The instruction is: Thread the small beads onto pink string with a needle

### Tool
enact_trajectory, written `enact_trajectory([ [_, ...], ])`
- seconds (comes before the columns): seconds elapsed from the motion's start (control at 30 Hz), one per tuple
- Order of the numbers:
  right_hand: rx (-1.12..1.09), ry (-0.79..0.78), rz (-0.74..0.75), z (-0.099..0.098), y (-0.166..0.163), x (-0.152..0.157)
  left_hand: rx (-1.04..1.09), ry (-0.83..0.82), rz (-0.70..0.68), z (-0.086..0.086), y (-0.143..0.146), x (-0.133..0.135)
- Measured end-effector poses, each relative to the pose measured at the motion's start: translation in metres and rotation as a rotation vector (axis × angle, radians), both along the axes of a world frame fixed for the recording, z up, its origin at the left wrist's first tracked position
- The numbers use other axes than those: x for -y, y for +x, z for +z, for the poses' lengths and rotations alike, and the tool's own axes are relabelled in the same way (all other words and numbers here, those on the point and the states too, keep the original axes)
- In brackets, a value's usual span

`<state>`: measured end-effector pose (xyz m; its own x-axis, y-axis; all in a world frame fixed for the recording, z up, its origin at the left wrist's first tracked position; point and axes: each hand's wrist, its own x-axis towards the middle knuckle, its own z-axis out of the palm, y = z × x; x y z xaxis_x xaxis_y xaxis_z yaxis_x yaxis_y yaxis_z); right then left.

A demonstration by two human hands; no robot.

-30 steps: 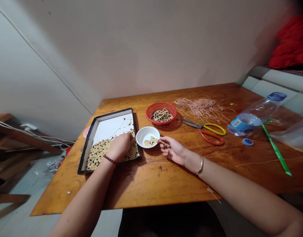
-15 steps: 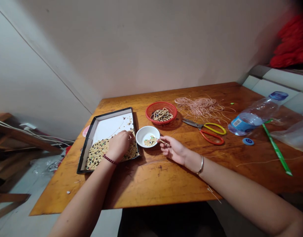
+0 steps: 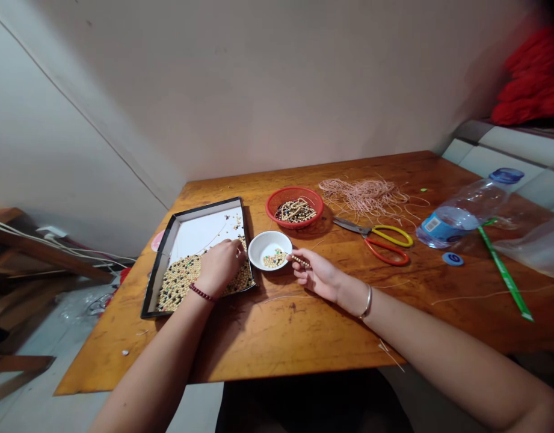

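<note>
My left hand (image 3: 221, 266) is over the right part of a black-rimmed tray (image 3: 199, 225), fingers bent and pressed together; whatever they pinch is hidden. Cream, black and a few green beads (image 3: 180, 279) cover the tray's near half. Just right of the tray stands a small white bowl (image 3: 258, 243) with a few loose beads (image 3: 274, 258) in it. Close to the bowl's right rim, my right hand (image 3: 319, 273) is closed around a short string of beads (image 3: 300, 261), palm turned up.
Behind the bowl sits a red basket (image 3: 270, 210) of strung beads. To the right lie scissors (image 3: 364, 231), a tangle of pink cord (image 3: 367, 195), a tilted plastic bottle (image 3: 457, 216), a blue cap (image 3: 452, 258) and a green strip (image 3: 504, 270).
My left hand has shifted very slightly over the tray, its fingers still bent. My right hand stays by the bowl with the bead string.
</note>
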<state>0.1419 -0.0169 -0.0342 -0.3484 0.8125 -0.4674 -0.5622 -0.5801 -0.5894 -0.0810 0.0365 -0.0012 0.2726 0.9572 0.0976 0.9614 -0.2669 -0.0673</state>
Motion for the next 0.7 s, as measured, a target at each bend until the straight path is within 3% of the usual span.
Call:
enact_trajectory([
  [0.13, 0.06, 0.069, -0.012, 0.002, -0.002, 0.001, 0.27, 0.162, -0.02, 0.012, 0.007, 0.007],
  [0.23, 0.085, 0.111, 0.007, 0.002, -0.003, 0.002, 0.622, -0.025, -0.234, 0.017, 0.016, 0.014],
  [0.33, 0.134, 0.172, -0.004, 0.001, -0.004, 0.003, 0.832, -0.254, -0.342, 0.013, 0.026, 0.018],
  [0.5, 0.194, 0.277, -0.036, 0.003, -0.006, 0.006, 0.921, -0.371, -0.37, 0.002, 0.034, 0.02],
  [0.7, 0.261, 0.373, -0.085, 0.008, -0.01, 0.009, 0.904, -0.384, -0.406, 0.003, 0.035, 0.022],
])
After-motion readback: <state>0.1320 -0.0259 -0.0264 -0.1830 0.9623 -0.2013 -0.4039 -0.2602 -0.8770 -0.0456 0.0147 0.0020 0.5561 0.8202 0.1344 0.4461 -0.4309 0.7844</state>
